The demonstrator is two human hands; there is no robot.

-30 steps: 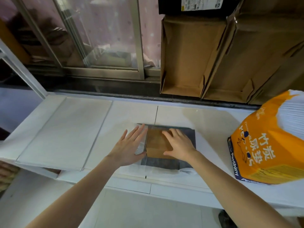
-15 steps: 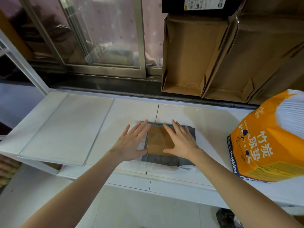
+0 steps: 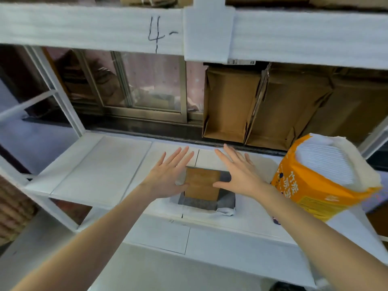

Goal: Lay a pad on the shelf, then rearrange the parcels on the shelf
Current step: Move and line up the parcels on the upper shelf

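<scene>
A flat grey parcel [image 3: 206,203] with a brown cardboard patch [image 3: 202,183] lies on a white pad [image 3: 247,217] spread over the white shelf [image 3: 100,175]. My left hand [image 3: 168,173] hovers flat just left of the parcel, fingers spread, thumb near its left edge. My right hand [image 3: 238,171] is spread over the parcel's right side, thumb across the brown patch. Neither hand grips anything. An orange pack of pads [image 3: 321,179] stands on the shelf at the right.
Folded brown cardboard boxes [image 3: 262,106] lean against the back right. A window [image 3: 134,85] is behind the shelf. The upper shelf's foam-wrapped beam [image 3: 94,28], marked "4-", hangs overhead. A lower white shelf board [image 3: 189,259] juts out in front.
Both hands have slid forward off the parcel's middle and spread wider apart. The view has tilted up, so the upper shelf beam now shows.
</scene>
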